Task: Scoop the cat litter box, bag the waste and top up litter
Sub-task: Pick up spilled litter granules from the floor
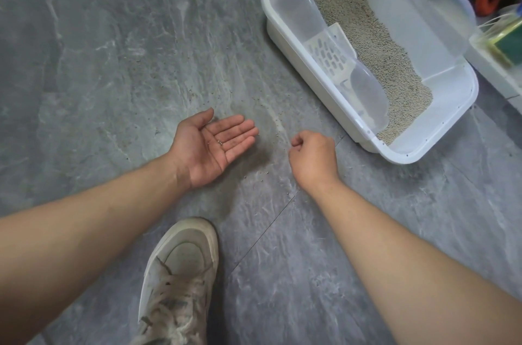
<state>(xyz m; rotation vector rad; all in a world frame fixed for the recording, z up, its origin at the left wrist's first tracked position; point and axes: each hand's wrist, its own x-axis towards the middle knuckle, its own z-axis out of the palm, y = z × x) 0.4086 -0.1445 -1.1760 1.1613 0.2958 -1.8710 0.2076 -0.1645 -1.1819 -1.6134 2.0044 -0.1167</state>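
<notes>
While both bare forearms reach forward over a grey stone-patterned floor [113, 48], the left hand [210, 147] lies palm up just above it, fingers straight and pressed together, thumb held apart. A few litter grains [220, 142] rest at the base of those fingers. Below, between the arms, a worn white laced shoe [180, 282] points forward. More loose grains [265, 174] dot the floor between the hands. The right hand [312, 157] hovers knuckles up, fingers curled toward the thumb; I cannot tell whether they pinch anything. Farther right, near that hand, sits the white litter box [285, 42] with a clear raised rim. Grey litter [375, 45] fills it, and a white slotted scoop [329, 55] leans inside against the near wall.
</notes>
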